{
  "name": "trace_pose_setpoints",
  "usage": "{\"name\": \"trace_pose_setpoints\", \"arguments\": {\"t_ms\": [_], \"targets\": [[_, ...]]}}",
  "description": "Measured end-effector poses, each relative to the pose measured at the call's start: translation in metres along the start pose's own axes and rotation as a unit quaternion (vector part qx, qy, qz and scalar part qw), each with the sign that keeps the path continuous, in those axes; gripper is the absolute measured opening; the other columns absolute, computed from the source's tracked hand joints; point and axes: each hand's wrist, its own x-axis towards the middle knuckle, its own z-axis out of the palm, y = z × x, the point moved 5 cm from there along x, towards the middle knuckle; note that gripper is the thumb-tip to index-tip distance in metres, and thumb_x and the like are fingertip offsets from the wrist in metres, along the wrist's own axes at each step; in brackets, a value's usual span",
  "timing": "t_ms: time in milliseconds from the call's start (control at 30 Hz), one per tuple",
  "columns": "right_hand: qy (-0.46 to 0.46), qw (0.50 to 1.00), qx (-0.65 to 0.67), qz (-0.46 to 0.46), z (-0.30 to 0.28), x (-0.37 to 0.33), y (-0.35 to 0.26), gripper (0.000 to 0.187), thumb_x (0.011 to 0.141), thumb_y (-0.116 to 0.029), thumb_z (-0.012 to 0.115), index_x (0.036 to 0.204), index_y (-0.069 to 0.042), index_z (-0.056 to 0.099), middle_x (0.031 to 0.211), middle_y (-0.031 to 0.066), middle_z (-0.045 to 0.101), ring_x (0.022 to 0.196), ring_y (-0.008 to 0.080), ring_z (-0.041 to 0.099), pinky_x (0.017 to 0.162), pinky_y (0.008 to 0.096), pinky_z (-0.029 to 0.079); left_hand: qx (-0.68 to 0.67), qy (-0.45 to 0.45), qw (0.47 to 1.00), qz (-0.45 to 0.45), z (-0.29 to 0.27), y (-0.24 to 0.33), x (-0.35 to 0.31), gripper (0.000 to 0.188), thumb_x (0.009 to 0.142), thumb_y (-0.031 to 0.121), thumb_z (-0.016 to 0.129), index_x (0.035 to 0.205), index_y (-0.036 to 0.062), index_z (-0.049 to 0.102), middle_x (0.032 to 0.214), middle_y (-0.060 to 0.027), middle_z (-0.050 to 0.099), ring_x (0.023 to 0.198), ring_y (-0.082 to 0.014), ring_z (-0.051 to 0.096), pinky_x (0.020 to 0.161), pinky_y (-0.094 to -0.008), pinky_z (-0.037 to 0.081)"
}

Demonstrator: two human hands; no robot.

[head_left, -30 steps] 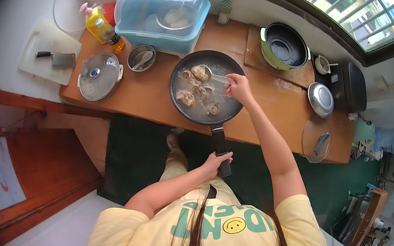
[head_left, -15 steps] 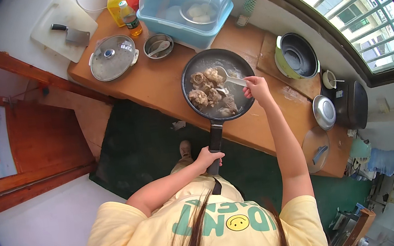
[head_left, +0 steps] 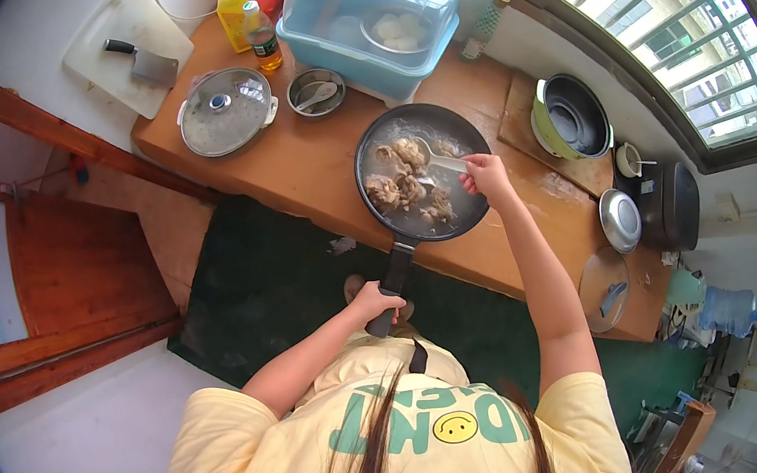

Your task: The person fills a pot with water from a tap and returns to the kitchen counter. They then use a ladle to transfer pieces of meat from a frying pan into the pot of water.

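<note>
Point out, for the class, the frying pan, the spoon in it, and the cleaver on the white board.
Frying pan (head_left: 468,132): head view, on its dark inner wall, upper right.
Spoon (head_left: 448,164): head view, on its pale handle.
Cleaver (head_left: 154,68): head view, on the middle of its blade.

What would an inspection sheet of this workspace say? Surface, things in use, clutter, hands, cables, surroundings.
Surface: brown table, pale marks right of the pan.
Things in use: pan holds food chunks in pale liquid; spoon among them.
Clutter: lidded pot, metal bowl, blue box, green pot, glass lid; cleaver on white board.
Hands: left hand grips the pan's handle; right hand holds the spoon.
Cables: thin pale loop upper left; cord or tube, cannot tell.
Surroundings: barred window upper right, dark green floor.
</note>
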Motion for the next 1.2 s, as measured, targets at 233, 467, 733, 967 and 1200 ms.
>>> {"name": "trace_pose_setpoints", "arguments": {"t_ms": [233,467,733,967,1200], "targets": [[0.027,1.000,0.002,-0.003,0.025,-0.001,-0.016,0.025,0.086,-0.006,0.045,0.107,0.007,0.052,0.066,0.0077,0.058,0.048,0.0095,0.052,0.042,0.0210,0.043,0.042,-0.012,0.999,-0.014,-0.025,0.002,-0.003,0.023,0.067,0.004,0.066,0.080,-0.0006,0.047,0.059,-0.0093,0.054,0.047,-0.0183,0.055,0.046,-0.0310,0.048],[0.040,0.998,0.039,0.024,-0.003,-0.021,-0.002,0.022,0.086,-0.005,0.043,0.102,0.005,0.055,0.066,0.0078,0.058,0.047,0.0100,0.051,0.042,0.0206,0.042,0.041,-0.028,0.999,-0.010,-0.028,0.007,-0.005,0.023,0.067,0.004,0.066,0.079,-0.0015,0.048,0.059,-0.0096,0.055,0.046,-0.0179,0.055,0.045,-0.0299,0.048],[0.097,0.974,0.195,0.064,-0.011,-0.036,0.027,0.021,0.087,-0.004,0.044,0.104,0.005,0.053,0.069,0.0082,0.058,0.050,0.0087,0.050,0.043,0.0185,0.041,0.077,-0.033,0.996,-0.010,-0.049,0.012,-0.006,0.025,0.066,0.004,0.067,0.081,-0.0018,0.049,0.059,-0.0094,0.055,0.046,-0.0178,0.055,0.044,-0.0293,0.048],[0.102,0.955,0.268,0.073,-0.020,-0.051,0.033,0.023,0.087,-0.005,0.045,0.108,0.004,0.051,0.071,0.0065,0.057,0.054,0.0070,0.049,0.046,0.0163,0.040,0.086,-0.051,0.995,0.020,-0.048,0.019,-0.009,0.024,0.066,0.004,0.067,0.080,-0.0015,0.048,0.058,-0.0090,0.055,0.047,-0.0177,0.056,0.046,-0.0300,0.048],[0.081,0.940,0.329,0.049,-0.042,-0.062,0.033,0.022,0.086,-0.003,0.044,0.105,0.005,0.053,0.069,0.0064,0.058,0.051,0.0064,0.050,0.044,0.0163,0.041,0.070,-0.048,0.996,0.020,-0.043,0.017,-0.008,0.023,0.066,0.002,0.066,0.079,-0.0005,0.048,0.059,-0.0084,0.055,0.047,-0.0170,0.055,0.046,-0.0302,0.048]]}}
